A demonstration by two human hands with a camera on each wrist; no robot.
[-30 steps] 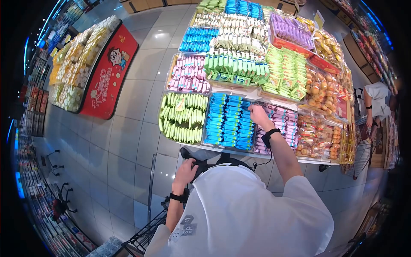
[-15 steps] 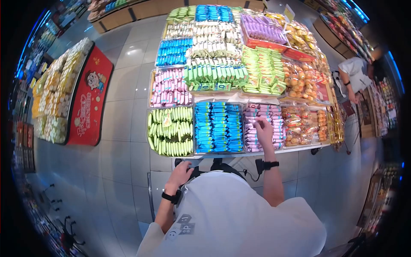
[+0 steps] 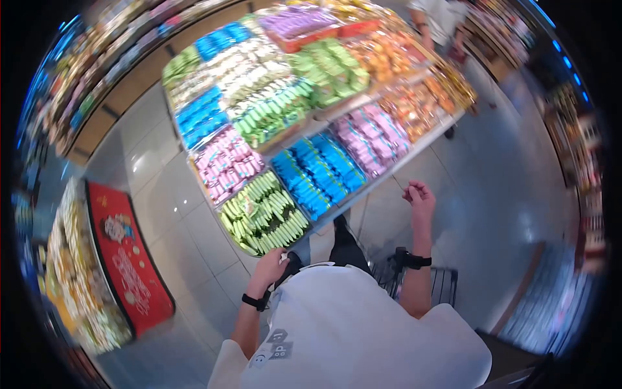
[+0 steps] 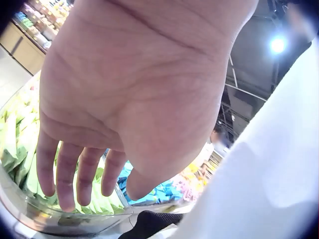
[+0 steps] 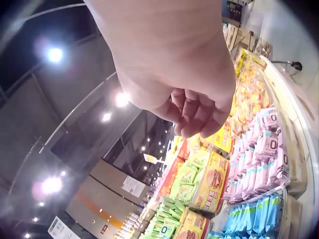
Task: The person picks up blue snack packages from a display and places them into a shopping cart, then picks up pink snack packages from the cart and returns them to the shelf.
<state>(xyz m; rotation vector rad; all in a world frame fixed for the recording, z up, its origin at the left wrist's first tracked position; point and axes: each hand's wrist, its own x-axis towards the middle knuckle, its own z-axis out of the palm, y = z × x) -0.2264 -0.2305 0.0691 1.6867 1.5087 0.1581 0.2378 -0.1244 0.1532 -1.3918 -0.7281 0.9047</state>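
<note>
My left hand (image 3: pixel 271 267) hangs at waist height, just in front of the near corner of the display table, and holds nothing. Its fingers (image 4: pixel 65 174) point down, relaxed and slightly spread, in the left wrist view. Beyond it lie light-green snack packets (image 3: pixel 282 227) in a clear bin. Off the table's front edge, my right hand (image 3: pixel 420 196) is raised with loosely curled fingers (image 5: pixel 189 117) and nothing in them. Nearest to it on the table are pink packets (image 3: pixel 372 139), with blue packets (image 3: pixel 317 175) in the bin beside those.
A wire shopping cart (image 3: pixel 445 283) stands by my right forearm. To the left is a red-sided stand (image 3: pixel 129 259) heaped with pale packages. Another person (image 3: pixel 440 19) is at the table's far right. Shelves line the surroundings, and tiled floor (image 3: pixel 188 240) runs between the stands.
My right hand has drawn back from the blue packets, passing over the pink ones, to beyond the table's edge. The head view has turned, tilting the table. My left hand stays low.
</note>
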